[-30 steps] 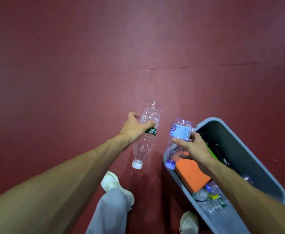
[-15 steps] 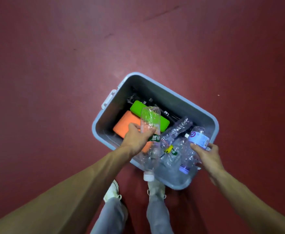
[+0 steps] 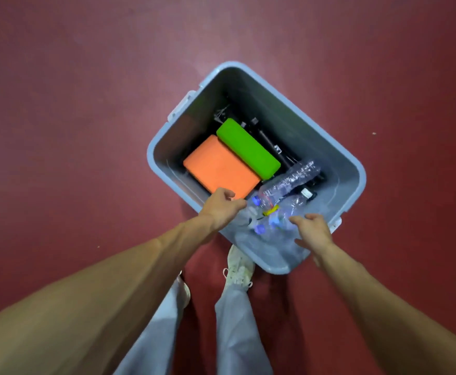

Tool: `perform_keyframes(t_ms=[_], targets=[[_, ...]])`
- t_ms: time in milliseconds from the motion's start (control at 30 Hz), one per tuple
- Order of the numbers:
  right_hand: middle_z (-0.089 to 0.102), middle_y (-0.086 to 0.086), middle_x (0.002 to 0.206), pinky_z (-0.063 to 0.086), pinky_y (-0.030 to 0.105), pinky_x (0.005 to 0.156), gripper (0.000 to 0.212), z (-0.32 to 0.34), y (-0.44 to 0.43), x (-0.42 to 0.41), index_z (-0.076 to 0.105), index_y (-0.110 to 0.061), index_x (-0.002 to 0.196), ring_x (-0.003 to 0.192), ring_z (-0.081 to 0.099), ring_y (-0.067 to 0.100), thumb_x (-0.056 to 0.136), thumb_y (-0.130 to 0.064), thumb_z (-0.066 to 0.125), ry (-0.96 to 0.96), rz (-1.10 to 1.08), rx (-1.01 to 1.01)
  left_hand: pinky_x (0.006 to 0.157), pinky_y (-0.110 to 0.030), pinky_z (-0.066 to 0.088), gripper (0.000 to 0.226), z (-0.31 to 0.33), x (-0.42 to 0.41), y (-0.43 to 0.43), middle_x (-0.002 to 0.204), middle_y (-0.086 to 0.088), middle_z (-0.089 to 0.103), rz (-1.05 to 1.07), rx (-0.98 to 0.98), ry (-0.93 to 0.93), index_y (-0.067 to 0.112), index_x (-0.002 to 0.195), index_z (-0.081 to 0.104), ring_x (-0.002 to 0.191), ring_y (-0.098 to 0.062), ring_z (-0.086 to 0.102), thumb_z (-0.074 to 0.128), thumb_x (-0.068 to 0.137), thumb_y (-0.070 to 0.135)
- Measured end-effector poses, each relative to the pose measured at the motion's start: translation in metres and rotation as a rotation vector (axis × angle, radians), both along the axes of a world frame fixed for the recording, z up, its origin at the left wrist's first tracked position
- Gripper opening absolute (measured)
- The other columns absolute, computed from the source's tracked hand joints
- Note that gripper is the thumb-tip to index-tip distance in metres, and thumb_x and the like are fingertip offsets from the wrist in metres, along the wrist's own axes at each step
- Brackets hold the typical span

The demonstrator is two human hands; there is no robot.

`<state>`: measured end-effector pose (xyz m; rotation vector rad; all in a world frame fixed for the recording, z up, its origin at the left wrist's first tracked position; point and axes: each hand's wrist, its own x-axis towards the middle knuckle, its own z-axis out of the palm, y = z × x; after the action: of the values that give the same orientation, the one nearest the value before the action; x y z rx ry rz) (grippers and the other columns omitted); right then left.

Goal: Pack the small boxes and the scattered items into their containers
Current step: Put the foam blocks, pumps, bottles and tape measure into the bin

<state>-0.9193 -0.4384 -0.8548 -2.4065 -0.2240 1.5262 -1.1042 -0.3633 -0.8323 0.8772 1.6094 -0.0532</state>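
Observation:
A grey-blue plastic bin (image 3: 355,169) stands on the red floor right in front of me. Inside lie an orange block (image 3: 216,166), a green block (image 3: 248,147), some black items at the back and several clear plastic bottles (image 3: 289,180) heaped at the near end. My left hand (image 3: 221,208) hovers over the bin's near-left rim with loosely curled fingers and holds nothing. My right hand (image 3: 312,230) is over the near-right part of the bin, fingers spread and relaxed, just above the bottles, also holding nothing.
Red floor (image 3: 86,117) surrounds the bin on all sides. My legs in light trousers and white shoes (image 3: 239,266) stand right against the bin's near corner. A white latch (image 3: 181,106) sticks out from the bin's left rim.
Both hands have let go of the bottles they held; the bottles now lie in the bin's near end. The view has closed in over the bin.

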Motion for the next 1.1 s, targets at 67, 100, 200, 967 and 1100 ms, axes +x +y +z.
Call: perform_keyframes(t_ms=[67, 100, 200, 967, 1100], targets=[[0.049, -0.001, 0.075, 0.054, 0.041, 0.083, 0.030, 0.012, 0.016, -0.013, 0.049, -0.019, 0.104, 0.069, 0.049, 0.016, 0.079, -0.023, 0.065, 0.039, 0.103, 0.028, 0.087, -0.033, 0.046, 0.042, 0.011, -0.023, 0.002, 0.108, -0.004, 0.057, 0.067, 0.008, -0.017, 0.010, 0.120, 0.055, 0.091, -0.017, 0.053, 0.068, 0.082, 0.025], [0.050, -0.001, 0.072, 0.053, 0.037, 0.074, 0.024, 0.017, 0.026, -0.022, 0.050, -0.018, 0.102, 0.065, 0.049, 0.015, 0.081, -0.021, 0.063, 0.068, 0.162, 0.054, 0.087, -0.033, 0.046, 0.038, 0.017, -0.035, 0.002, 0.106, -0.004, 0.058, 0.113, 0.021, -0.017, 0.011, 0.115, 0.056, 0.091, -0.016, 0.054, 0.068, 0.082, 0.023], [0.058, 0.000, 0.082, 0.053, 0.036, 0.067, 0.027, 0.032, 0.054, -0.059, 0.058, -0.015, 0.101, 0.069, 0.056, 0.017, 0.077, -0.027, 0.060, 0.099, 0.373, 0.107, 0.079, -0.032, 0.047, 0.029, 0.033, -0.076, -0.005, 0.100, -0.006, 0.062, 0.281, 0.083, 0.007, 0.015, 0.106, 0.058, 0.085, -0.016, 0.056, 0.067, 0.080, 0.024], [0.059, 0.006, 0.079, 0.054, 0.044, 0.078, 0.009, 0.082, -0.222, -0.449, 0.056, -0.019, 0.079, 0.074, 0.058, 0.021, 0.085, -0.024, 0.060, 0.276, 1.560, 0.101, 0.061, -0.015, 0.039, 0.018, 0.079, -0.339, -0.496, 0.085, 0.001, 0.060, 1.349, 0.106, 0.192, 0.016, 0.100, 0.062, 0.071, -0.011, 0.054, 0.069, 0.083, 0.017], [0.054, 0.002, 0.078, 0.047, 0.035, 0.071, 0.013, 0.097, -0.331, -0.489, 0.055, -0.019, 0.079, 0.079, 0.053, 0.019, 0.091, -0.013, 0.057, 0.305, 1.695, 0.073, 0.059, -0.008, 0.039, 0.015, 0.092, -0.350, -0.632, 0.081, 0.002, 0.062, 1.493, 0.073, 0.207, 0.014, 0.099, 0.061, 0.074, -0.012, 0.058, 0.067, 0.084, 0.015]])
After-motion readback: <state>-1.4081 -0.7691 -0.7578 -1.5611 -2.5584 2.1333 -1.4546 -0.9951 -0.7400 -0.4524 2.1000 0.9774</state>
